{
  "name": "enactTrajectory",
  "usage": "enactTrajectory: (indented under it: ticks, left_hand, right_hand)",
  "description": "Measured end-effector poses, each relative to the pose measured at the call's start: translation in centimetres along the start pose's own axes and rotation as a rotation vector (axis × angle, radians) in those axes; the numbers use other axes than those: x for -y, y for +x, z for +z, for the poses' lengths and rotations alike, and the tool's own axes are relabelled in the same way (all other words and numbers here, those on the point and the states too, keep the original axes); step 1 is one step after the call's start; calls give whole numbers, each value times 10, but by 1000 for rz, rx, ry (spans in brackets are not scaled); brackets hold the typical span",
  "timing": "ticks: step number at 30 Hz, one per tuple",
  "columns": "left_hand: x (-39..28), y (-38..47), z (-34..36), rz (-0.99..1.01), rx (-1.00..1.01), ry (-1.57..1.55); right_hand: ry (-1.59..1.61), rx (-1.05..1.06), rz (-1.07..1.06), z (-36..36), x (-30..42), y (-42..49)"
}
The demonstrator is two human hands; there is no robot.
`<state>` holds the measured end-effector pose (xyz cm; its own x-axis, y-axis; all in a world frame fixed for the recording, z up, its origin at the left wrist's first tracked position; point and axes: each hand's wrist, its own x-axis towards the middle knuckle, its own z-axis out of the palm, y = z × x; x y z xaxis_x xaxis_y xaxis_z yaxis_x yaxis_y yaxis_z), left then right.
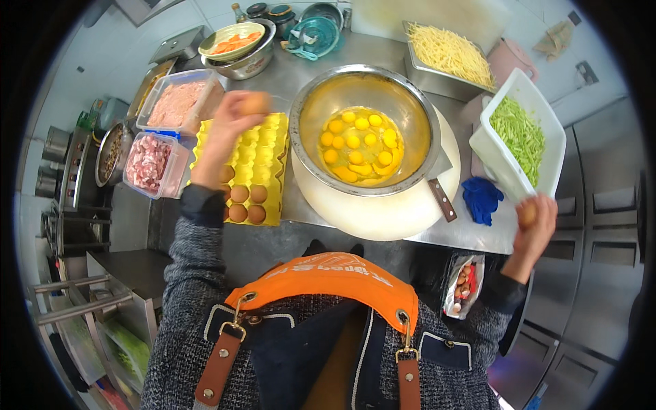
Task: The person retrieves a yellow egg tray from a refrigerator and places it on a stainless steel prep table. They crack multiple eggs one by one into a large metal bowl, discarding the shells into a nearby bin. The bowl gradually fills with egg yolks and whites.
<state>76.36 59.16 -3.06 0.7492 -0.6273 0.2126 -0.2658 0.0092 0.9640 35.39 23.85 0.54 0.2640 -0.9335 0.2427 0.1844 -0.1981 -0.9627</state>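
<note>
My left hand (238, 115) is raised over the yellow egg tray (274, 154) with a brown egg (254, 103) in its fingers. Several brown eggs (239, 193) sit in the tray's near cups; the far cups that show hold none. Right of the tray, a steel bowl (307, 169) holds many yolks and whites (353, 142) and stands on a round white cutting board (353, 215). Far to the right, my right hand (535, 223) is closed around a brown, egg-like thing (527, 214), partly hidden by the fingers, near the corner of the white bin.
A cleaver (442, 201) lies partly under the bowl, handle toward me. Beside it is a blue cloth (482, 200). Shredded greens fill a white bin (556, 138); pale shreds fill a steel pan (435, 77). Meat tubs (179, 102) stand left. A bag with eggshells (465, 287) hangs below the counter.
</note>
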Motion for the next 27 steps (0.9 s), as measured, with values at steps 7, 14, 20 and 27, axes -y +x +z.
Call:
enactTrajectory:
  ticks: [7, 14, 20, 27]
  left_hand:
    - [-45, 4, 123, -109, 371, -325]
    - [-30, 4, 124, -134, 372, -291]
    - [-25, 11, 113, -99, 382, -266]
    - [-11, 19, 118, -59, 485, -487]
  right_hand:
    - [-140, 581, -748, 230, 28, -52]
    - [-204, 590, -640, 272, 9, -52]
    - [-309, 1018, 235, 256, -17, -21]
    - [-47, 1123, 435, 248, -39, -25]
